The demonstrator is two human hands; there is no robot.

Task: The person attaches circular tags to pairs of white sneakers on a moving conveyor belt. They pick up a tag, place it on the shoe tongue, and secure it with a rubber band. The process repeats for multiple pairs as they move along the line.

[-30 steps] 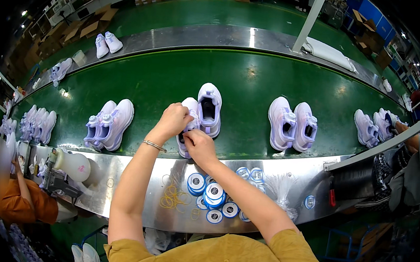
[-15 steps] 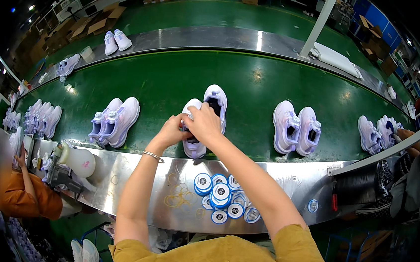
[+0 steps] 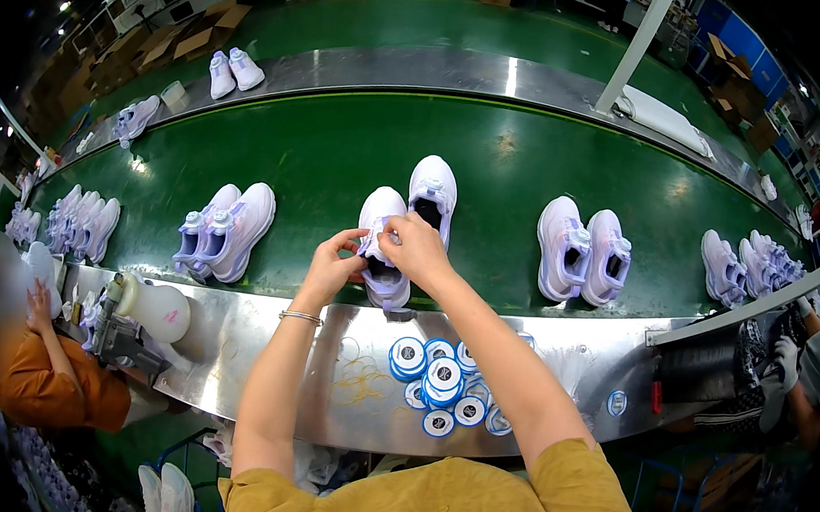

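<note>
A white-and-lilac sneaker (image 3: pixel 385 211) stands on the green belt in front of me, toe pointing away. My left hand (image 3: pixel 336 263) grips the left side of its opening with bent fingers. On the other side, my right hand (image 3: pixel 417 250) pinches at the tongue, thumb and forefinger closed; what exactly lies between those fingertips is too small to make out. Close by on the right, slightly farther off, is the matching sneaker (image 3: pixel 434 174), its dark inside partly covered by my right hand.
Along the belt (image 3: pixel 492 214) stand more pairs: one left (image 3: pixel 227 230), one right (image 3: pixel 581 251), several at both ends. Round blue-and-white tags (image 3: pixel 443 376) and thin yellowish bands (image 3: pixel 360 383) lie on the metal ledge. A tool with a white bottle (image 3: pixel 159 314) sits left, near a co-worker in orange (image 3: pixel 58 381).
My hands were close together over the sneaker's opening; now they are apart, one on each side of the tongue. At the far right, a co-worker's hand has drawn back from the shoes.
</note>
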